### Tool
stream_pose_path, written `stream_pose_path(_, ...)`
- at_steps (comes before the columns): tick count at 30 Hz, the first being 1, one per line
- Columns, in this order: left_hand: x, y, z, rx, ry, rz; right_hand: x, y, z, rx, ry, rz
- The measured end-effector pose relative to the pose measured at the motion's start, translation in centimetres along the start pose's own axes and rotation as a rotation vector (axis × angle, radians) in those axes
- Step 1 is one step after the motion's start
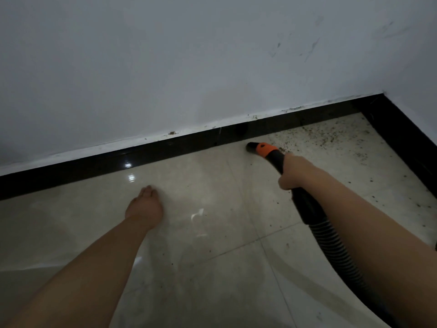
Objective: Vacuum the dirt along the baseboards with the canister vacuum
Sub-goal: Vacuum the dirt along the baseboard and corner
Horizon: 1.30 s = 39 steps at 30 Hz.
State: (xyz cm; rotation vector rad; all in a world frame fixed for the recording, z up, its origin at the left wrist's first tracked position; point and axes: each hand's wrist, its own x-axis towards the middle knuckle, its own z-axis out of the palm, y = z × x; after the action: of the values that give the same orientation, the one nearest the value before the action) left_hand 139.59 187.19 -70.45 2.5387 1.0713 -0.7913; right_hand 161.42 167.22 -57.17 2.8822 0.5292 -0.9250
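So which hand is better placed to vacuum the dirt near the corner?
The right hand: it already grips the vacuum hose, nozzle beside the dirt. The left hand rests on clean floor.

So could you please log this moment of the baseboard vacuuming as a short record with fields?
right hand: right hand grips the vacuum hose handle
left hand: left hand resting on the tile floor, holding nothing
nozzle: nozzle low at the floor, near the black baseboard
dirt: dirt scattered toward the right corner
left stretch: looks mostly clean
hose: ribbed hose trails back under the right arm
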Motion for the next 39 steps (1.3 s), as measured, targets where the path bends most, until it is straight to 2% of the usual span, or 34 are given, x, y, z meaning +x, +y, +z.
stream_pose_path(3,0.1,1.3,-0.2,0.004,-0.007,0.018,0.2,1.8,-0.4,-0.022,-0.017,0.013)
stream_pose_path(11,-0.1,6.3,0.2,0.116,-0.031,0.138,-1.5,0.2,1.4,-0.17,-0.164,-0.23)
stream_pose_path(14,0.0,6.8,-0.6,0.165,-0.03,0.155,-0.9,0.9,0.2,-0.189,-0.156,-0.203)
stream_pose_path(20,-0.7,9.2,0.3,0.226,-0.027,0.233,-0.5,7.7,-1.7,-0.095,-0.071,0.026)
stream_pose_path(26,-0.3,11.8,-0.3,0.274,-0.018,0.296,-3.0,8.4,-0.3,-0.22,-0.232,-0.172)
stream_pose_path(30,-0.2,12.9,-0.6,0.276,-0.033,0.319,-4.2,7.7,0.7,-0.258,-0.232,-0.245)
stream_pose_path(34,-0.6,13.3,0.4,0.316,-0.058,0.335,-6.3,9.7,2.5,-0.251,-0.236,-0.206)
stream_pose_path(39,-1.6,15.9,1.3,0.327,0.01,0.395,-9.6,14.1,3.8,-0.253,-0.269,-0.126)
